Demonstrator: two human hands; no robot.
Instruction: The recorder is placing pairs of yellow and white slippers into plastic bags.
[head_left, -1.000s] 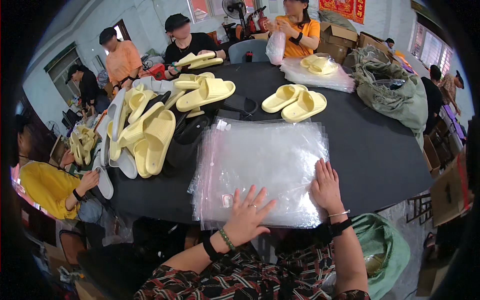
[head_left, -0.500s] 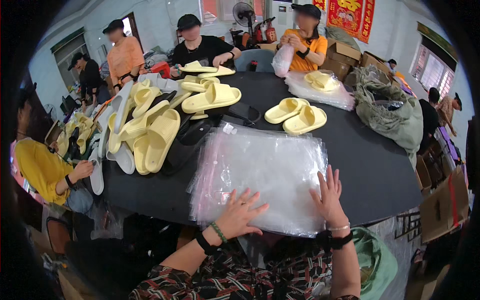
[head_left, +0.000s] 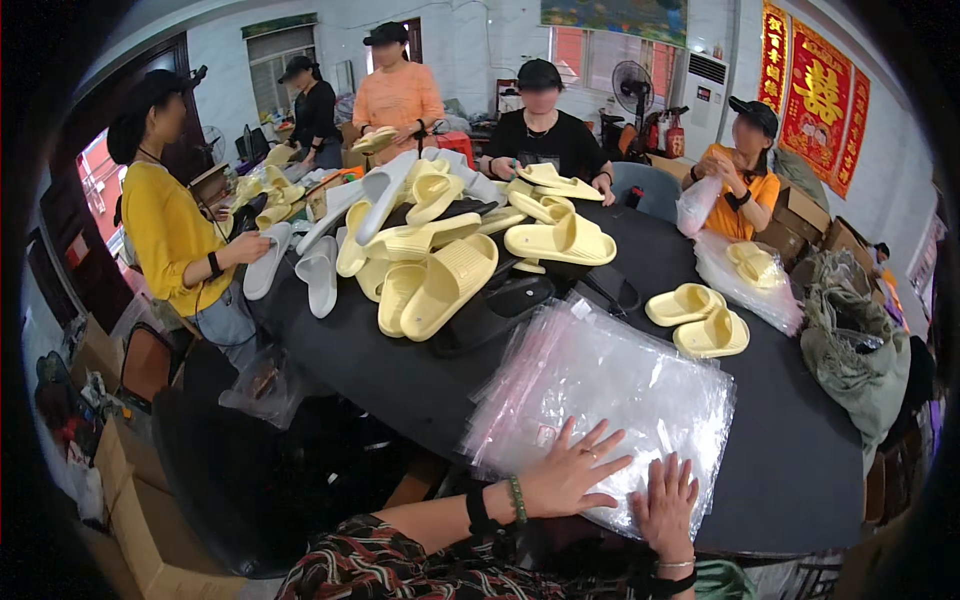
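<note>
A stack of clear plastic bags (head_left: 640, 385) with pinkish edges lies on the black table (head_left: 800, 450) in front of me. My left hand (head_left: 572, 470), a ring on one finger, rests with spread fingers over the near edge of the stack. Beside it, my right hand (head_left: 667, 508) lies open on the near right corner of the bags. Neither hand grips anything. Just beyond the stack sits a pair of pale yellow slides (head_left: 700, 318). To the left rises a heap of yellow slides (head_left: 440, 285), with grey slides (head_left: 385, 195) and black slides (head_left: 495, 312) among them.
Several people stand or sit around the table; one in yellow (head_left: 165, 230) holds a grey slide at the left. More bags with a yellow pair (head_left: 757, 266) lie at the far right, near a large grey-green sack (head_left: 850, 350). Cardboard boxes (head_left: 150, 510) stand lower left.
The view has swung left, so the table and bags sit farther right in the picture. My hands stay open on the bags, the right one now lower on the stack.
</note>
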